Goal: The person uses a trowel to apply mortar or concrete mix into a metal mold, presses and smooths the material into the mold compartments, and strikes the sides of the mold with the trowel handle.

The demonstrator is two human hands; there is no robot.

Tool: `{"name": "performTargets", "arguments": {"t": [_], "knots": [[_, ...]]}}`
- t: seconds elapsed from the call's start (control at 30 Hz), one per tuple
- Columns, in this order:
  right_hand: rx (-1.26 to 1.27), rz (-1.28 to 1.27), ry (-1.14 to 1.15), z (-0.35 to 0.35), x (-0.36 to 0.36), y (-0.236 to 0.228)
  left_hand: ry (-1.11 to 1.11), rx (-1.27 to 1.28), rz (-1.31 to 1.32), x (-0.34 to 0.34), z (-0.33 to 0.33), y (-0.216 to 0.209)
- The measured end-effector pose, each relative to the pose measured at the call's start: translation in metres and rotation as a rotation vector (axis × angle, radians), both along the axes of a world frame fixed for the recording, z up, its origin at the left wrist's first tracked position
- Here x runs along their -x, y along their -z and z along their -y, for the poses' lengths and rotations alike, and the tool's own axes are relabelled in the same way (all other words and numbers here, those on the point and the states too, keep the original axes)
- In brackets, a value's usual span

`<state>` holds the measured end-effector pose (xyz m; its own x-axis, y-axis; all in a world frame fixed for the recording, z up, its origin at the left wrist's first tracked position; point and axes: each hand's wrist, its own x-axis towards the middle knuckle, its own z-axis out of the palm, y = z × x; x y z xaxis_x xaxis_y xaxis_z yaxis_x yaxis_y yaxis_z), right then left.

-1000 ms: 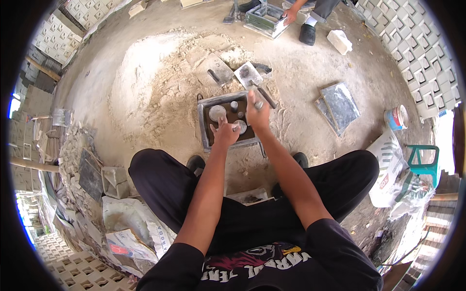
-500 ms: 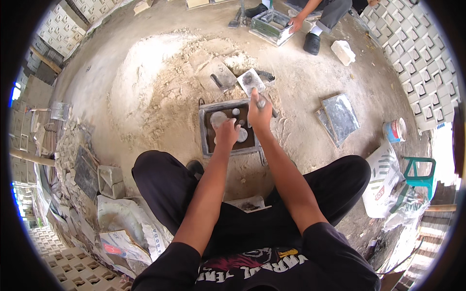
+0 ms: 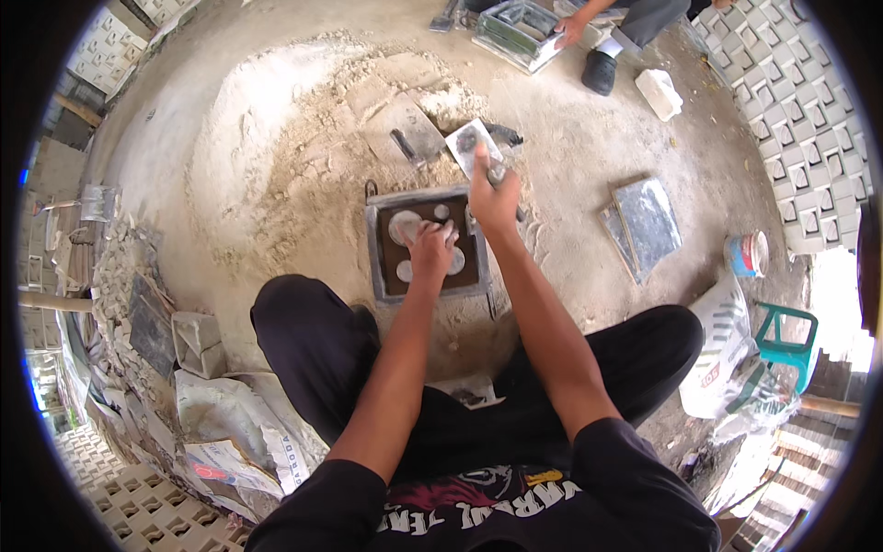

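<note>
A shallow rectangular frame with dark grey-brown filling lies on the floor between my knees. Several pale round discs are in it, among them a large disc and a smaller disc. My left hand reaches over the filling, fingertips drawn together among the discs; what they pinch, if anything, is too small to tell. At the frame's far right corner, my right hand is wrapped round a short greyish tool handle, thumb stretched forward. The tool's working end cannot be made out.
Beyond the frame lie a white square plate, a flat board with a dark handle and a sand heap. Dark slabs lie right, near a paint bucket and green stool. A co-worker's hand touches a metal mould.
The whole view has shifted slightly. My left hand is a little further right over the discs. My right hand still grips the handle and sits slightly higher in the picture.
</note>
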<state>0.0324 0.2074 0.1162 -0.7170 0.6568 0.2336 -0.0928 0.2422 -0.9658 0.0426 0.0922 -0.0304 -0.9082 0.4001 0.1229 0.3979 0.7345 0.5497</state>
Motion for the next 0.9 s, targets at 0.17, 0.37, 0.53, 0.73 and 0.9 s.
{"name": "performTargets", "arguments": {"t": [0.17, 0.37, 0.53, 0.73, 0.9], "knots": [[-0.137, 0.034, -0.155, -0.002, 0.013, 0.019, -0.008, -0.065, 0.028, 0.002, -0.006, 0.002], [-0.103, -0.004, -0.028, 0.002, 0.012, 0.016, -0.002, -0.07, 0.016, 0.004, -0.009, -0.003], [0.006, 0.07, -0.035, -0.005, 0.024, 0.013, -0.009, -0.014, 0.052, 0.005, -0.003, -0.002], [-0.148, 0.003, -0.17, -0.008, 0.026, 0.017, -0.01, -0.04, 0.011, 0.006, -0.008, -0.001], [-0.19, -0.017, -0.085, 0.012, 0.026, 0.007, -0.027, -0.053, -0.029, 0.003, -0.003, 0.009]]}}
